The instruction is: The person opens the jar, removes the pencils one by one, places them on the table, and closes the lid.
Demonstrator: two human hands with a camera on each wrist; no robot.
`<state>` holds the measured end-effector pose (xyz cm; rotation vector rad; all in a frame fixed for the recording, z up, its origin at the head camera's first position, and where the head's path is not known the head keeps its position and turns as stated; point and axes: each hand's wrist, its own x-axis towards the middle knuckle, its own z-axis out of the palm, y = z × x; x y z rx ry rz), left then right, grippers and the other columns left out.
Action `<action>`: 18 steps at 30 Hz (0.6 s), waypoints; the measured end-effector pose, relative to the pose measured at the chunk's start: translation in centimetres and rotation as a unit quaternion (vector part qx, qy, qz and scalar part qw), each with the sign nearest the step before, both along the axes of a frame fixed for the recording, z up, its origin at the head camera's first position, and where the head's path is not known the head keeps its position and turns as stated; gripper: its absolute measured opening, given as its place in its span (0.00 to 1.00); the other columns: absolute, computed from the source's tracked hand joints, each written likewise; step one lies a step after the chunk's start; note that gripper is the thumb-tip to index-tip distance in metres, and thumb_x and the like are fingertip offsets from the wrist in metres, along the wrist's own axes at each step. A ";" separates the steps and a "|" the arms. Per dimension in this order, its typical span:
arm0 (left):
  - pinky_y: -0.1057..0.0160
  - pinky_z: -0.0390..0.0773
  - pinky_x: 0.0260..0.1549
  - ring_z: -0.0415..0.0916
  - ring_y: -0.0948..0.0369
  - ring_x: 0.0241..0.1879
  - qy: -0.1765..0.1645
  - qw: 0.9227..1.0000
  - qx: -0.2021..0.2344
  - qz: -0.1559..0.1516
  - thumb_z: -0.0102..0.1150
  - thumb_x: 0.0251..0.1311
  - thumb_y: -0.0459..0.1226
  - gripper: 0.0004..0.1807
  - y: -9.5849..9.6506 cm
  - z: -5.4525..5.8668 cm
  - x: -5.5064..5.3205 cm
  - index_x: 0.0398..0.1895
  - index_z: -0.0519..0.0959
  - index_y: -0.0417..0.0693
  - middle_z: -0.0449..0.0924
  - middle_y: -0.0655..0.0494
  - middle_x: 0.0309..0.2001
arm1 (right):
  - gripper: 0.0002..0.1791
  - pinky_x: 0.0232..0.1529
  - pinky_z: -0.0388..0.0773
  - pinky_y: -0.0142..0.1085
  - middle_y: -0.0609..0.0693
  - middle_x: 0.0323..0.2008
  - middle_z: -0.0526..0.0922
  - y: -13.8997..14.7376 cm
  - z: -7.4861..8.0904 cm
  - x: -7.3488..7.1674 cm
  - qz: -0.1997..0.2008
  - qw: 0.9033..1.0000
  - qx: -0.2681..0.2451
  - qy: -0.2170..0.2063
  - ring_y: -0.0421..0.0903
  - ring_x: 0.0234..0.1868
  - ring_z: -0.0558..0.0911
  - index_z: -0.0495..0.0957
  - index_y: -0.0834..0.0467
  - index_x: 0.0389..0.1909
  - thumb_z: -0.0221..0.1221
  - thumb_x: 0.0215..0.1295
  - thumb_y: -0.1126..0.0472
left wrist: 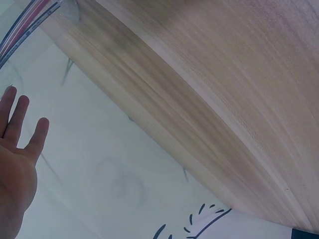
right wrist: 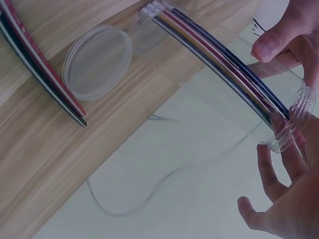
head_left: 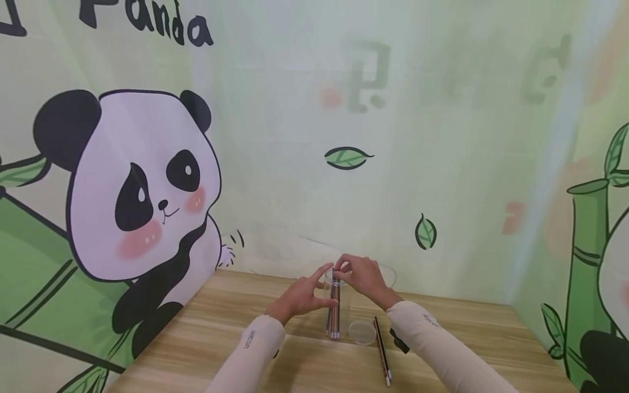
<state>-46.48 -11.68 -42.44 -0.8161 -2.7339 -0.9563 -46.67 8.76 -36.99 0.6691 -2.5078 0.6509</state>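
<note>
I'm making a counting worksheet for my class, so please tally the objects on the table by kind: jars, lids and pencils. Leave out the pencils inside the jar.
Clear jar: 1
Round clear lid: 1
Pencils lying outside the jar: 2
Total: 4

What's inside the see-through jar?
Several pencils stand in the see-through jar, white ends at the bottom. They overlap, hiding exactly how many, and the right hand partly covers their tops.
</note>
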 end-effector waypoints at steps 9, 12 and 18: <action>0.37 0.75 0.60 0.80 0.43 0.61 0.020 1.000 -0.006 -0.012 0.69 0.62 0.60 0.52 -0.2 -0.2 -0.1 0.84 0.49 0.71 0.83 0.44 0.60 | 0.07 0.52 0.75 0.58 0.50 0.36 0.92 -0.1 -0.1 -0.1 0.001 0.999 -0.023 -0.031 0.52 0.43 0.90 0.83 0.49 0.36 0.73 0.64 0.57; 0.37 0.75 0.61 0.81 0.44 0.61 0.023 1.000 -0.010 -0.015 0.69 0.62 0.60 0.52 -0.2 -0.3 -0.2 0.84 0.49 0.68 0.84 0.44 0.60 | 0.06 0.52 0.75 0.57 0.49 0.36 0.92 -0.1 -0.2 -0.2 -0.001 0.999 -0.028 -0.037 0.50 0.42 0.90 0.83 0.49 0.36 0.72 0.64 0.57; 0.36 0.73 0.62 0.79 0.43 0.63 0.025 1.000 -0.013 -0.008 0.68 0.62 0.60 0.52 -0.1 -0.2 -0.3 0.84 0.50 0.66 0.84 0.44 0.60 | 0.05 0.51 0.77 0.55 0.49 0.35 0.92 -0.2 -0.2 -0.1 0.001 0.999 -0.032 -0.028 0.50 0.41 0.91 0.85 0.50 0.38 0.72 0.65 0.58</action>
